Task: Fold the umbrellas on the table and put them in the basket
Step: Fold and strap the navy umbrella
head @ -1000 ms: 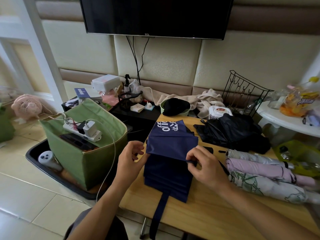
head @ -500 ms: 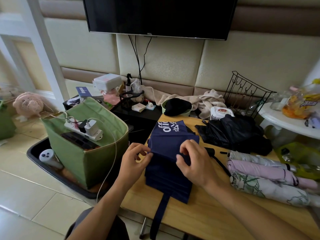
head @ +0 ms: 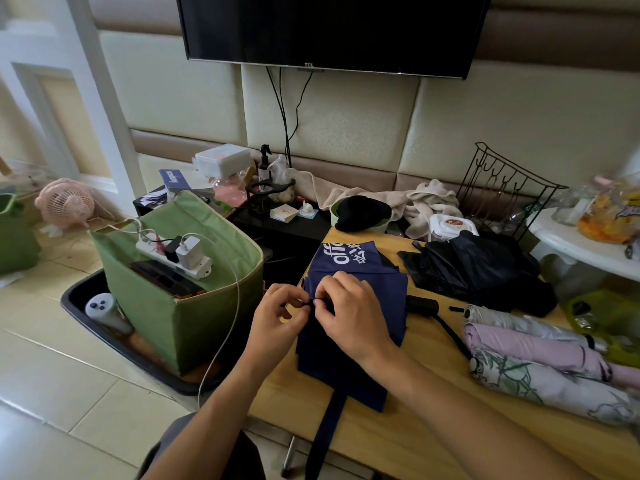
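Note:
A navy umbrella (head: pixel 367 348) with white lettering lies flattened on the wooden table (head: pixel 398 441), its strap hanging over the front edge. My left hand (head: pixel 277 320) and my right hand (head: pixel 349 317) meet at its left edge, both pinching a fold of the navy cloth. To the right lie a black umbrella (head: pixel 478 268), a silver one (head: pixel 516 322), a pink one (head: pixel 533 348) and a floral one (head: pixel 550 386). A green fabric basket (head: pixel 194 323) stands on the floor left of the table.
A power strip (head: pixel 173 254) with chargers and a dark device sit on the basket's top. A black tray (head: pixel 86 299) holds the basket. A black wire rack (head: pixel 505 192), a towel (head: pixel 426 206) and a white side table (head: pixel 581 251) crowd the back and right.
My right hand slid left across the navy umbrella, carrying a fold of cloth toward my left hand. Both hands now pinch together at the left edge.

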`<state>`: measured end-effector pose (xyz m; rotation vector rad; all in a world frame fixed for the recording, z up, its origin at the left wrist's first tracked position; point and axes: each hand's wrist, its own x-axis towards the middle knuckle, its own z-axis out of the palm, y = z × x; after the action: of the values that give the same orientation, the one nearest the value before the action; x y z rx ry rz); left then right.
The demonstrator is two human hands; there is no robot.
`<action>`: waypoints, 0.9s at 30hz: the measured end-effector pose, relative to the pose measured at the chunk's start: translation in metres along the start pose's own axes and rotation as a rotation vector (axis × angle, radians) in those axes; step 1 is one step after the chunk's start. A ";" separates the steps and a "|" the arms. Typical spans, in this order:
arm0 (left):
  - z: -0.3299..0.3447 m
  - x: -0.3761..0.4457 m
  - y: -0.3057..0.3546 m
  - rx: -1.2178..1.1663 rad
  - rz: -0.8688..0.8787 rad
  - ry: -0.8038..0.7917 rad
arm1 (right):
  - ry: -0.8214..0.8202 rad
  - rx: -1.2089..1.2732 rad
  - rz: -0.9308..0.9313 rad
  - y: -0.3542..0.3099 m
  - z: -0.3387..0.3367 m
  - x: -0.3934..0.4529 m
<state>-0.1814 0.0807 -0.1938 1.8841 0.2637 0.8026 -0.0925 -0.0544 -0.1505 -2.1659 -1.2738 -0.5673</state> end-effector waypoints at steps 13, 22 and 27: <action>0.002 0.003 -0.003 0.008 -0.023 -0.033 | 0.083 -0.053 -0.069 -0.007 0.003 -0.003; 0.012 0.012 -0.026 0.287 -0.122 -0.186 | 0.036 -0.070 -0.161 -0.007 0.008 -0.007; 0.013 0.021 -0.035 0.374 -0.210 -0.215 | -0.060 -0.064 -0.208 -0.002 0.015 -0.016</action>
<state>-0.1514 0.0981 -0.2187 2.2264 0.4941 0.4234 -0.1004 -0.0538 -0.1710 -2.1297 -1.5454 -0.6382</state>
